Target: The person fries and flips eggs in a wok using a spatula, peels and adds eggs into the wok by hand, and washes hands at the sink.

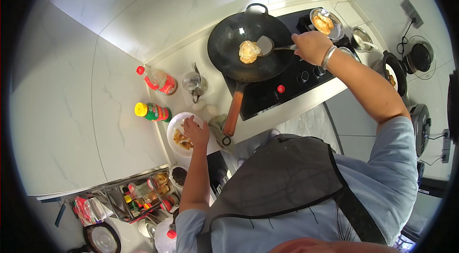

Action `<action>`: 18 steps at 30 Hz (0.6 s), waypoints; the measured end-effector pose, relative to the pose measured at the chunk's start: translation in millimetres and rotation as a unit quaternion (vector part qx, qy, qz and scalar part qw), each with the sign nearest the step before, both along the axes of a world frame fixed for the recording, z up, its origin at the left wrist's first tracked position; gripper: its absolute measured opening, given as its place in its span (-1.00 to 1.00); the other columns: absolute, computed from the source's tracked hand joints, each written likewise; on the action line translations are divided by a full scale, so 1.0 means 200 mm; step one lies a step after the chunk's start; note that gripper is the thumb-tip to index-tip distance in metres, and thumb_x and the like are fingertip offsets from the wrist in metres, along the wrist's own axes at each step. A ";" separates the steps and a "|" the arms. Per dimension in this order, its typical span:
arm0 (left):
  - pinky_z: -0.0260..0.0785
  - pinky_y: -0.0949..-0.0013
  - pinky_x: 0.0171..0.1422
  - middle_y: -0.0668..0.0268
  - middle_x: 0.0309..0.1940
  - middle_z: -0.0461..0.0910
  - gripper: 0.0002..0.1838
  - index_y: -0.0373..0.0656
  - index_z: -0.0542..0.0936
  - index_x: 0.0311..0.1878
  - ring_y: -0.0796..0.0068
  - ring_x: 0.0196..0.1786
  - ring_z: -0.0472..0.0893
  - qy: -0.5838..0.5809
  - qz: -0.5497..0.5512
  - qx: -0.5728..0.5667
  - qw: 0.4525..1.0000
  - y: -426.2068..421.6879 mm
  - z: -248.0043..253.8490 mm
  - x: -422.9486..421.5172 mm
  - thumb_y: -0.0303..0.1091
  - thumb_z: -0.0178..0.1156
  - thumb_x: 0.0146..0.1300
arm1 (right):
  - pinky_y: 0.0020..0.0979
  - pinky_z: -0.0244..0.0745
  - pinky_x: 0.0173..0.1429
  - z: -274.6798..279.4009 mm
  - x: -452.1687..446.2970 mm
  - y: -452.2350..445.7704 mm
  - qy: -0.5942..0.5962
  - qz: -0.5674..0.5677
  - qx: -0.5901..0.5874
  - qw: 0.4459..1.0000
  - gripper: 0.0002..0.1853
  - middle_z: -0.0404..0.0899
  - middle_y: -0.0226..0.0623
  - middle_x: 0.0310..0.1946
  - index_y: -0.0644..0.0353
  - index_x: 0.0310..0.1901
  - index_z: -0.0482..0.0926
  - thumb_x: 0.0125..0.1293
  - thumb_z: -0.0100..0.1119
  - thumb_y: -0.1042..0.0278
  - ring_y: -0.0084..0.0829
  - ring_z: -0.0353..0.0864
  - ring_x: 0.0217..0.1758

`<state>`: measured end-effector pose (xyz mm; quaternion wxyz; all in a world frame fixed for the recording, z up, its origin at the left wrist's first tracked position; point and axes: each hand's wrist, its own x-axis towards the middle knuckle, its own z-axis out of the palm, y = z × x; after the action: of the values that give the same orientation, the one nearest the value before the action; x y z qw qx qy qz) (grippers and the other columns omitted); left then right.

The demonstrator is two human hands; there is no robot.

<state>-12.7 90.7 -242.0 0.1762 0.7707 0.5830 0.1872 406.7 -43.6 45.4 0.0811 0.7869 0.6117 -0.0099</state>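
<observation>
My right hand (311, 47) is closed round the handle of a metal spatula (266, 46). The spatula's blade is beside a fried egg (249, 52) in the black wok (229, 64) on the stove. My left hand (196, 131) is over a white plate (175, 122) with browned food pieces (181, 139) on it, its fingers spread at the plate's upper part. Whether the fingertips touch the food is hard to tell. The wok's wooden handle (234, 112) points toward my body.
A metal bowl (339, 26) with fried food stands behind the wok's right side. Left are a red-capped bottle (162, 82), a green bottle (156, 112) and a metal cup (195, 83). A bottle rack (125, 200) stands lower left; a black pan (400, 77) is far right.
</observation>
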 end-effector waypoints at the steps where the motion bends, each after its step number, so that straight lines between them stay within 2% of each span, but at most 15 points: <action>1: -0.03 -0.29 0.37 0.00 0.32 0.22 -0.32 -0.12 0.34 0.24 -0.11 0.41 0.15 -0.002 -0.001 0.000 1.000 0.00 0.00 0.00 -0.19 0.35 0.06 | -0.13 0.52 -0.09 0.00 0.01 0.02 -0.008 0.022 0.007 1.000 -0.75 0.64 -0.12 -0.37 0.24 -0.22 0.53 0.17 0.25 0.26 -0.08 0.65 -0.20; 5: -0.03 -0.28 0.37 -0.01 0.32 0.23 -0.33 -0.11 0.35 0.24 -0.12 0.41 0.15 -0.006 -0.015 0.010 1.000 0.00 -0.01 -0.01 -0.19 0.35 0.05 | -0.13 0.52 -0.10 0.13 -0.05 0.18 -0.034 0.079 0.059 0.995 -0.75 0.64 -0.14 -0.39 0.24 -0.19 0.52 0.16 0.24 0.29 -0.08 0.64 -0.21; 8: -0.03 -0.25 0.38 -0.04 0.30 0.23 -0.33 -0.13 0.34 0.24 -0.11 0.42 0.15 -0.004 -0.015 0.005 1.000 -0.01 0.00 0.01 -0.20 0.35 0.05 | -0.13 0.51 -0.08 0.27 -0.14 0.24 -0.035 0.081 0.079 0.993 -0.71 0.64 -0.14 -0.37 0.27 -0.15 0.52 0.16 0.25 0.29 -0.09 0.64 -0.20; 11: -0.01 -0.20 0.39 -0.09 0.29 0.23 -0.33 -0.16 0.35 0.23 -0.12 0.41 0.16 0.006 -0.014 0.016 1.000 -0.02 0.01 0.04 -0.20 0.34 0.05 | -0.13 0.52 -0.08 0.30 -0.12 0.21 -0.019 0.073 0.093 0.993 -0.69 0.65 -0.13 -0.35 0.26 -0.10 0.52 0.16 0.25 0.30 -0.09 0.64 -0.19; 18: 0.02 -0.12 0.41 -0.12 0.27 0.25 -0.35 -0.22 0.36 0.21 -0.16 0.39 0.17 -0.019 -0.037 0.043 0.998 -0.03 -0.02 0.01 -0.22 0.34 0.05 | -0.16 0.49 -0.01 0.24 0.04 0.13 -0.019 0.024 -0.003 1.000 -0.71 0.65 -0.15 -0.30 0.17 -0.14 0.55 0.16 0.29 0.23 -0.10 0.63 -0.12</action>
<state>-10.1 84.8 -246.7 0.1604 0.7951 0.5419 0.2201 413.9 -17.9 93.5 0.0949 0.7719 0.6286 0.0054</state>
